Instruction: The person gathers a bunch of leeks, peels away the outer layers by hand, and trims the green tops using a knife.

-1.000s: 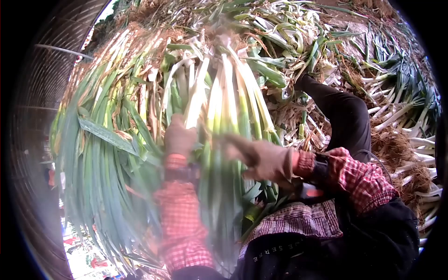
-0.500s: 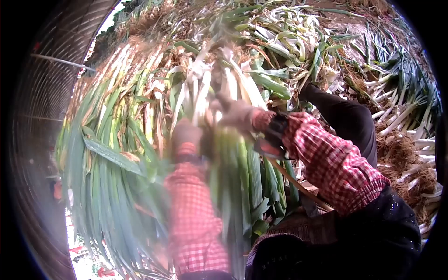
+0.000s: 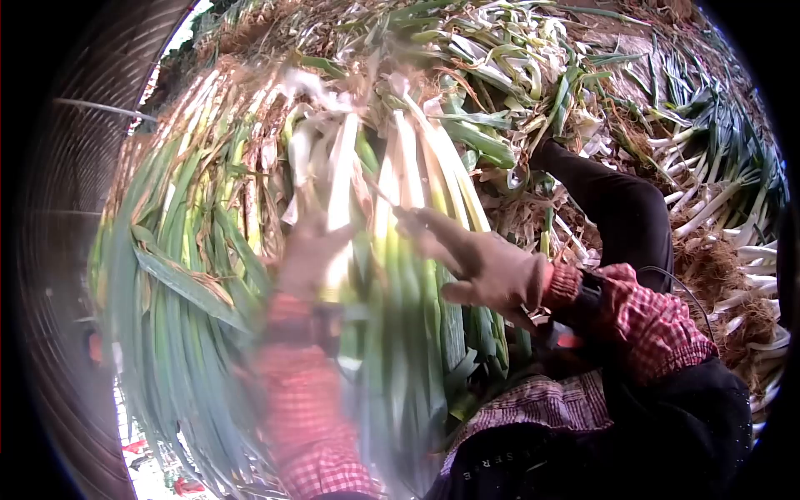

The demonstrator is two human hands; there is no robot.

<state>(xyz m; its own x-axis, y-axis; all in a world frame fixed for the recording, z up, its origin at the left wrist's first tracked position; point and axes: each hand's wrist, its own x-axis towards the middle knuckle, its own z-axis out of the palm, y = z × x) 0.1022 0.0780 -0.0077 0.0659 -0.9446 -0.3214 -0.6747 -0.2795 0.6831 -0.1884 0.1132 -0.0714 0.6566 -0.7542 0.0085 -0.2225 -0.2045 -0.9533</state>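
Green-white leeks (image 3: 410, 175) under blurred left hand (image 3: 310, 257); right hand (image 3: 500, 273) angled inward, fingers extended.

We see red-and-white checked cloth sleeves (image 3: 654, 329) with bunchy cuffs (image 3: 562, 285), and a dark band (image 3: 590, 293) on one wrist. We see black cloth with pale letters (image 3: 510, 461), long dark trousers (image 3: 627, 204) and purple-and-white checked cloth (image 3: 562, 402).

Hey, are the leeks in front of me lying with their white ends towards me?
No, their green leaves run towards you, while the white stalks point away.
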